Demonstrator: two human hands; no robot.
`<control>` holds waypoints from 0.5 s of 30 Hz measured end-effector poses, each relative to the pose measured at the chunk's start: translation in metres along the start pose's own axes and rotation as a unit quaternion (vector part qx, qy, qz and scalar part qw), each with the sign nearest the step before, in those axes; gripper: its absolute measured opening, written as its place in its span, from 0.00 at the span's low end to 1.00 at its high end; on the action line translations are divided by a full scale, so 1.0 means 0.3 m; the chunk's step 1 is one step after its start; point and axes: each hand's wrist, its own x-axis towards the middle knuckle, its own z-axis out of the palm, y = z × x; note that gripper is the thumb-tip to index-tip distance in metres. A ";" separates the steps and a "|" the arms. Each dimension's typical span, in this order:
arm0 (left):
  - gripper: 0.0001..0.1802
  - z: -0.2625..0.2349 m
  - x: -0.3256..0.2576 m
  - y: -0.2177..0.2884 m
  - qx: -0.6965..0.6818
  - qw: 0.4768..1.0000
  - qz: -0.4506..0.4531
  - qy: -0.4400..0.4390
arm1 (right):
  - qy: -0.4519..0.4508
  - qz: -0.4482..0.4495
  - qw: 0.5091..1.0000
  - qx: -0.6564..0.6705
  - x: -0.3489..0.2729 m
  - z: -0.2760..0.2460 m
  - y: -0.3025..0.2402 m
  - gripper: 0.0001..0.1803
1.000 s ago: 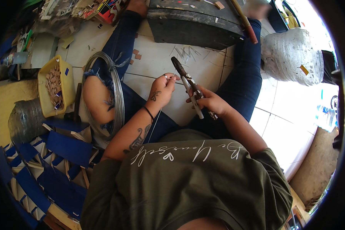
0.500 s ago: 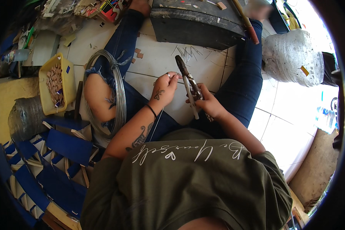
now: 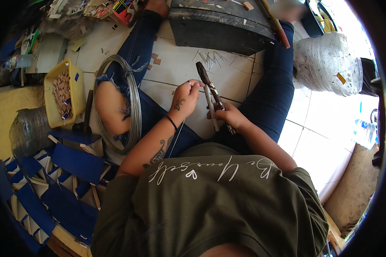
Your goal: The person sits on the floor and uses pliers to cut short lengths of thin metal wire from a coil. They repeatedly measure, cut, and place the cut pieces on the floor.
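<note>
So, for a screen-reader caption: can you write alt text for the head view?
A seated person's right hand holds pliers while the left hand pinches thin wire at the tip, over a tiled floor. A wire coil circles the left knee.

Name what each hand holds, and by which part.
Right hand grips the pliers by their handles. Left hand pinches something thin beside the jaws, likely wire.

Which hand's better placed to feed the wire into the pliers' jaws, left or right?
Left, probably. The left hand pinches the thin wire right at the nose of the pliers, fingertips beside the jaws. The right hand is wrapped around the handles, so it is occupied with squeezing.
</note>
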 end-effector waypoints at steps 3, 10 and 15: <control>0.14 -0.009 0.002 0.006 -0.006 1.000 -0.019 -0.023 | 0.012 -0.027 0.999 0.029 0.003 0.009 0.023 0.17; 0.13 -0.030 -0.099 -0.019 0.064 0.995 -0.072 -0.005 | 0.058 0.006 0.997 -0.048 0.041 -0.009 0.032 0.13; 0.11 -0.012 -0.077 -0.096 0.029 0.995 -0.089 0.025 | 0.069 0.037 0.994 -0.077 0.098 0.000 0.054 0.13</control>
